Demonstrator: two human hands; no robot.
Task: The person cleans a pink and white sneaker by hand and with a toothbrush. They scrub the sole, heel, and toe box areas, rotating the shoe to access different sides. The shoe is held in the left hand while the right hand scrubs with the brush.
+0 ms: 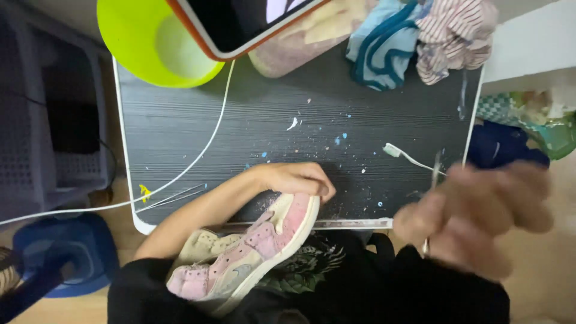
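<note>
My left hand (298,179) curls over the toe of a pink and cream sneaker (252,249), holding it against the near edge of a dark, paint-flecked small table (270,114). The sneaker lies on its side across my lap, sole facing right. My right hand (477,219) is blurred at the lower right, close to the camera, fingers closed around a thin metal tool (433,180) that points up toward the table. A white toothbrush (408,156) lies on the table just beyond that tool.
A lime-green bowl (153,45) and a phone with an orange rim (240,24) sit at the table's far left. A plastic jar (306,36) and bunched cloths (420,36) are at the far side. A white cable (198,156) crosses the table. A blue stool (66,252) stands left.
</note>
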